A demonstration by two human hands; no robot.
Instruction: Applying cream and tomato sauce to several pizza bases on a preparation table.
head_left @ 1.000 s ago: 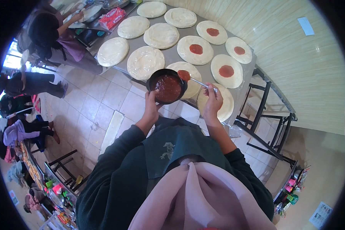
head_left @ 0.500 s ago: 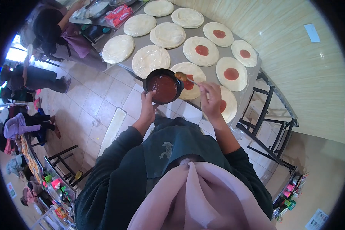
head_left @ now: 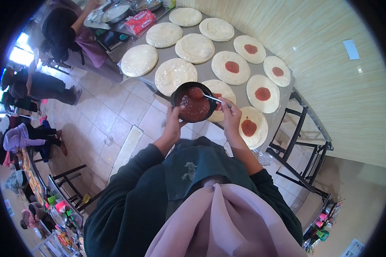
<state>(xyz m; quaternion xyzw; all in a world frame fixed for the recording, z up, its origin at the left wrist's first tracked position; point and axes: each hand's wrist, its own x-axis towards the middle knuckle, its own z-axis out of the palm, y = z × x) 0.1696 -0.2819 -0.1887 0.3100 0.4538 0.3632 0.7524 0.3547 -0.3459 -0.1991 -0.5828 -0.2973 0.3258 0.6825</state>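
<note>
My left hand (head_left: 173, 127) grips the near left rim of a black bowl (head_left: 176, 112) holding red sauce (head_left: 194, 110). In my right hand (head_left: 230, 116) is a metal spoon (head_left: 211, 97), its head dipped in the sauce near the bowl's far side. The bowl is above the table's near edge and partly hides a flat dough round (head_left: 227, 91) with red sauce on it. Near my right hand lies another dough round (head_left: 256, 142) with a sauce patch in its middle. Several more rounds have sauce patches, while plain ones, like this dough round (head_left: 139, 61), lie to the left and far side.
The grey table (head_left: 204, 71) meets a pale wall (head_left: 321, 73) at the right. A red and white packet (head_left: 140, 21) and metal bowls (head_left: 116, 13) sit at the far left, where another person (head_left: 88, 47) stands. Black metal table legs (head_left: 289, 130) are at the right.
The spoon has gone from over a sauced dough round back into the bowl's sauce. My right hand has come closer to the bowl. The view has shifted slightly.
</note>
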